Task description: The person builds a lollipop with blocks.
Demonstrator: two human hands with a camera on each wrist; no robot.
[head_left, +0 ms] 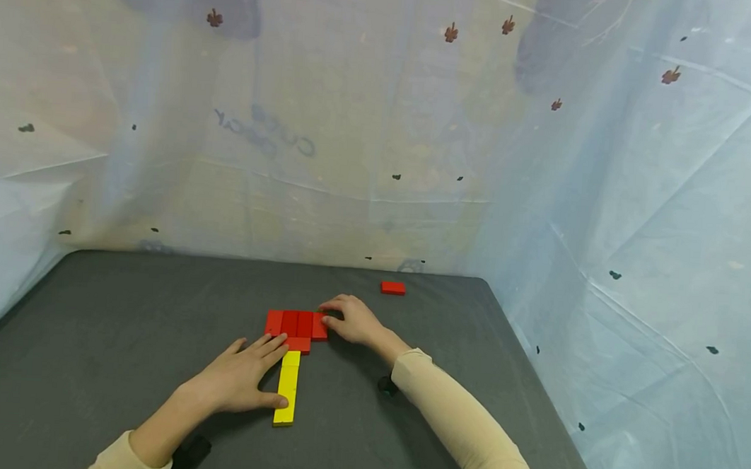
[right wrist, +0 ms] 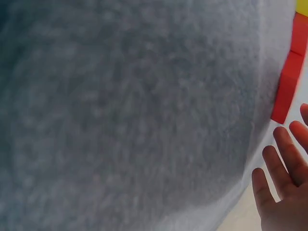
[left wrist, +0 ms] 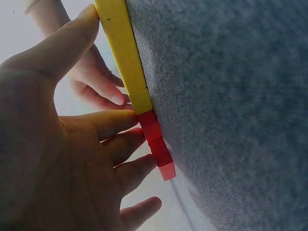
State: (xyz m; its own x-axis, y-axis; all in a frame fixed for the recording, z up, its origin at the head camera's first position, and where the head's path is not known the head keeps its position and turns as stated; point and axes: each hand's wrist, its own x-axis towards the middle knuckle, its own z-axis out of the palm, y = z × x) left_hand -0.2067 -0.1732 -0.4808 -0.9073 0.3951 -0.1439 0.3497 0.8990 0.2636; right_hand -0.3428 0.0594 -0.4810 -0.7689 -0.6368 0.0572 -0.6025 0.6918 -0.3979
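Observation:
Several red blocks [head_left: 289, 323] lie side by side in a row on the grey table, with another red block [head_left: 299, 344] set crosswise just below them. From there a short yellow block [head_left: 291, 358] and a long yellow block [head_left: 287, 386] run toward the near edge. My left hand [head_left: 240, 376] is spread over the left side, its thumb on the long yellow block and its fingertips at the red blocks [left wrist: 150, 126]. At the right end of the row, my right hand [head_left: 354, 322] touches the last red block [head_left: 320, 325] with thumb and index finger; its other fingers [right wrist: 276, 166] extend loosely.
A single red block [head_left: 393, 288] lies apart near the table's far edge, beyond the right hand. Translucent plastic sheeting [head_left: 355, 134] hangs behind and to the right of the dark grey table [head_left: 122, 320].

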